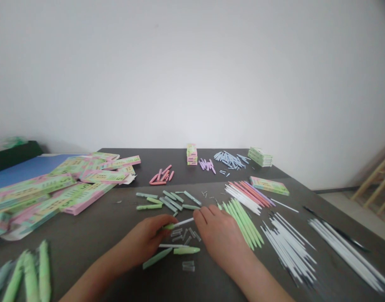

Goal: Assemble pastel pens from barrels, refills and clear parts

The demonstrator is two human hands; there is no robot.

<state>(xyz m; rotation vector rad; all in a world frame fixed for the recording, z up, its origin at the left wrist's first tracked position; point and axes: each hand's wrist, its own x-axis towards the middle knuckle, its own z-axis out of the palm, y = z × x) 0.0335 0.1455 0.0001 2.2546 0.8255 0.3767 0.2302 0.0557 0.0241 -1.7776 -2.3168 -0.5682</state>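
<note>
Between my two hands runs a thin white rod (183,222) with a light green part (168,226) at its left end. My left hand (153,235) is closed around the green part. The fingers of my right hand (213,224) are closed at the rod's other end, and their tips are partly hidden. Below the rod lie small clear tubes (188,240), another white stick (171,246), a green pen barrel (186,250) and a darker green one (157,258). Several grey-green caps (171,204) lie beyond my left hand.
Packaging boxes (91,195) are piled at the left. Green pens (242,222), white refills (289,247) and long white rods (346,251) lie at the right. Pink (162,176), purple (207,165) and blue pieces (230,160) sit farther back, near stacked boxes (192,154).
</note>
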